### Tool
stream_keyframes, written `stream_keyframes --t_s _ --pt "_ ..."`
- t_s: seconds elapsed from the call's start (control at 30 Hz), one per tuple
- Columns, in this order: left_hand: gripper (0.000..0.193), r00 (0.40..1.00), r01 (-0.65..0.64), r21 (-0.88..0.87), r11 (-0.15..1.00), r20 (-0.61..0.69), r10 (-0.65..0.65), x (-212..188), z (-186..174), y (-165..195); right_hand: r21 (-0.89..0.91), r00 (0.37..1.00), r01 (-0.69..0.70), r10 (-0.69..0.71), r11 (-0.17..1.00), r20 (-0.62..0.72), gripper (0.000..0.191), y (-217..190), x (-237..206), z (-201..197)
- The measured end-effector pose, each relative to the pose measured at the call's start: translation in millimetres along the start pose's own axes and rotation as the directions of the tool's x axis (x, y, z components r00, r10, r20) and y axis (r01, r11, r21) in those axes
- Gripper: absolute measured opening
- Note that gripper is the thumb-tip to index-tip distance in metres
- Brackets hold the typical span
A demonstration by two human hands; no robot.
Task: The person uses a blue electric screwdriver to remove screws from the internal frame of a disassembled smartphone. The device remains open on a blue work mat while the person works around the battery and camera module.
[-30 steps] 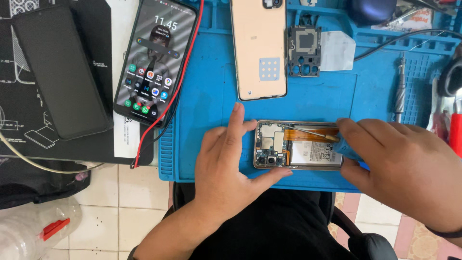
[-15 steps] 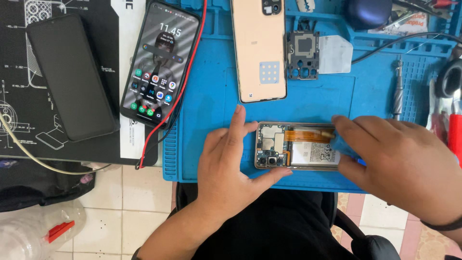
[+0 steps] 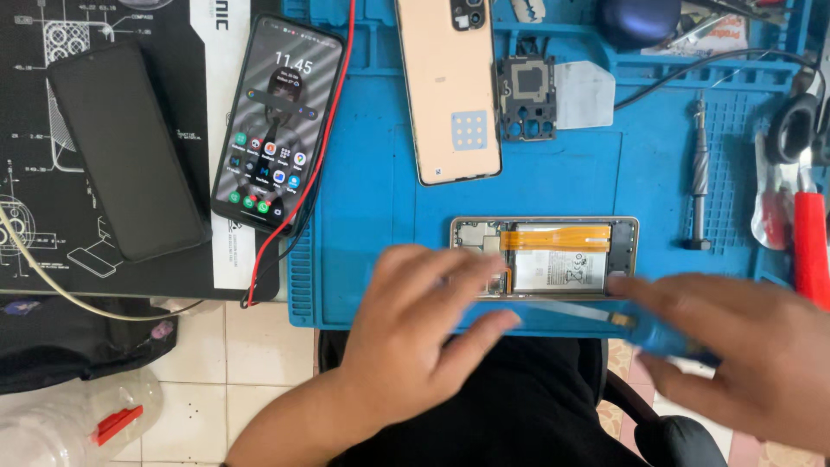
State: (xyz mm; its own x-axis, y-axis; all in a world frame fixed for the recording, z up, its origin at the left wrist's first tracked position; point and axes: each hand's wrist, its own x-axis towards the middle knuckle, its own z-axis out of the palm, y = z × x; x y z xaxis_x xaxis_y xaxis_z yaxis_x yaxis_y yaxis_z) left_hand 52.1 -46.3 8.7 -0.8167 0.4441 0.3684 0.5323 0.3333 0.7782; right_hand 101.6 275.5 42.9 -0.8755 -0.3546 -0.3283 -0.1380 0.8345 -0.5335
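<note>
Both hands [image 3: 406,337] [image 3: 743,346] lower now — off the opened phone [image 3: 545,257].

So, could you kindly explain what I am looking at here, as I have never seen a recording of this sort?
There is no machine here: a person works with two bare hands, and the one picture comes from a camera worn on the head, looking down at the bench.

On the blue work mat lies an opened phone, its back removed, so its battery and an orange ribbon cable show. The left hand rests at its left end. The right hand is blurred by motion and seems to hold a thin blue tool; I cannot tell exactly how it is gripped.

Above lie a peach-coloured back cover and a small dark frame part. To the left are a switched-on phone with red and black wires beside it, and a dark phone with its screen off. A metal screwdriver lies on the right.
</note>
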Motion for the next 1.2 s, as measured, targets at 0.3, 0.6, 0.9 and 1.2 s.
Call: stream_keyframes --t_s 0.3,0.6,0.9,1.2 --pt "0.014 0.886 -0.246 -0.108 0.963 0.377 0.269 -21 -9 11 -0.025 0.821 -0.236 0.213 0.971 0.53 0.05 -14 -20 27" --pt "0.013 0.9 -0.165 -0.079 0.983 0.396 0.183 -56 -30 18 0.067 0.807 0.073 -0.098 0.995 0.583 0.05 48 -61 85" --pt "0.03 0.778 0.628 -0.019 0.778 0.027 -0.628 -186 -128 -39 -0.42 0.828 -0.05 0.273 0.906 0.49 0.061 113 -4 136" --pt "0.036 0.307 0.922 0.041 0.385 -0.681 -0.664 -225 -190 -198 -0.313 0.874 -0.206 0.318 0.927 0.367 0.075 89 -17 130"
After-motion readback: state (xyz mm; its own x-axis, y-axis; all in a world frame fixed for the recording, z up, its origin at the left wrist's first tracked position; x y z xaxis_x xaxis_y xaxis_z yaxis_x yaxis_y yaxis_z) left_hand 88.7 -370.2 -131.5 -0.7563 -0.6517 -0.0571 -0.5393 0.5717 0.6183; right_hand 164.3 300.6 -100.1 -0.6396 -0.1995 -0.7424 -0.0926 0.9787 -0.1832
